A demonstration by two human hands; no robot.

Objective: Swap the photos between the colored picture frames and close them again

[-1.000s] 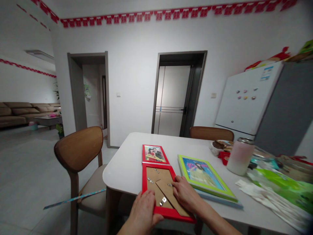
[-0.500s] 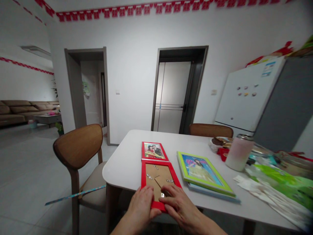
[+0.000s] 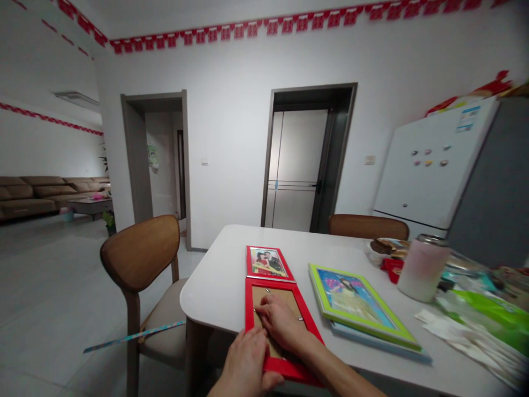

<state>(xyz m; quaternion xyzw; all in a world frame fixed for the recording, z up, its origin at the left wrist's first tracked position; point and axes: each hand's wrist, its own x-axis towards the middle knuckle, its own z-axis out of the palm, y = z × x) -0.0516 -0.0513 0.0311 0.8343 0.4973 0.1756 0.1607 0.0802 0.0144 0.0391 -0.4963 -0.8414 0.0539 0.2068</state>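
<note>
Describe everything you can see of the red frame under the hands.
The red frame lies back up on the white table, near end seemingly past the edge, far edge apparently against another red frame. The brown backing looks like board, with small metallic clips around it. The left hand grips the near left side; the right hand touches and partly hides the backing.

The place is a home, its dining area opening onto a sitting area where a long brown sofa [image 3: 39, 193] stands near a low coffee table [image 3: 88, 207]. A white dining table [image 3: 225, 262] with wooden-backed chairs [image 3: 142, 253], a refrigerator [image 3: 430, 184] dotted with small magnets [image 3: 428, 163], and red decorative trim [image 3: 286, 25] along the tops of the white walls [image 3: 227, 110] all show domestic living.
</note>
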